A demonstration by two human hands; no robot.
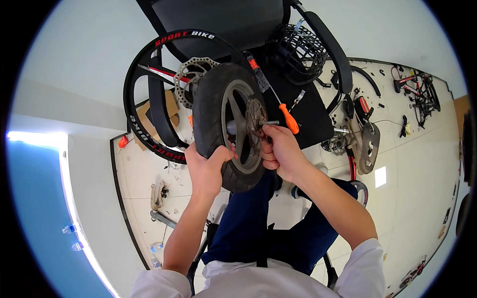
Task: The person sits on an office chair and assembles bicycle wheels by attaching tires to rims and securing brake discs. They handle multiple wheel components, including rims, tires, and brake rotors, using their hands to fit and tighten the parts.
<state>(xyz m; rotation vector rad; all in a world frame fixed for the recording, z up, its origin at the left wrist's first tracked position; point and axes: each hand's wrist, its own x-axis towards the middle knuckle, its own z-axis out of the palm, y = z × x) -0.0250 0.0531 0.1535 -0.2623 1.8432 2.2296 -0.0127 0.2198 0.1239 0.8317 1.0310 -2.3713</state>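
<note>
A small wheel with a black tyre (211,104) and grey spokes stands upright in front of me, above my knees. My left hand (206,166) is closed round the lower left of the tyre, with fingertips reaching in past the rim. At the hub's right side is a brake disc (254,116). Beside the disc my right hand (283,151) has its fingers curled and the thumb near a short grey metal rod (271,122). Its fingers hide most of what they hold. Behind the tyre leans a large black spoked wheel (130,97) with a perforated disc (198,63).
A black chair (310,116) carries an orange-handled screwdriver (289,119) and a black wire basket (298,52). Scooter parts (367,141) lie on the floor to the right. A cardboard box (144,116) sits behind the large wheel. Loose metal parts (159,193) and bottles (156,248) are at left.
</note>
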